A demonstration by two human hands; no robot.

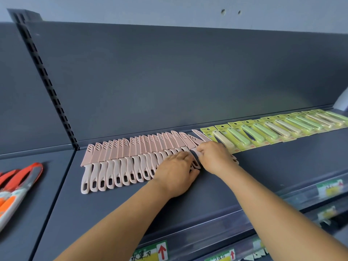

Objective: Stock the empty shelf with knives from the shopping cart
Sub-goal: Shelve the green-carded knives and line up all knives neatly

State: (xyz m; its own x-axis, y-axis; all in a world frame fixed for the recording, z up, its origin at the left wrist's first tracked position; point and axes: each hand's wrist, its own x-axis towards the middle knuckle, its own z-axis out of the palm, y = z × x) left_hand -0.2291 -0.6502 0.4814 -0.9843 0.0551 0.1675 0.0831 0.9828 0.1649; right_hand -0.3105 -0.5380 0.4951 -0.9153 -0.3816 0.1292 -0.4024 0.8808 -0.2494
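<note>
A long overlapping row of pink sheathed knives lies on the dark grey shelf, handles toward me. At the row's right end, my left hand rests flat on the last handles. My right hand pinches the handle of the rightmost pink knife, whose sheath tilts away from the row. Right of it runs a row of green carded knives with green and cream handles. The shopping cart is out of view.
Orange-and-white packaged items lie on the neighbouring shelf at the left. A slotted upright divides the two shelf bays. Price labels sit along the front rail below.
</note>
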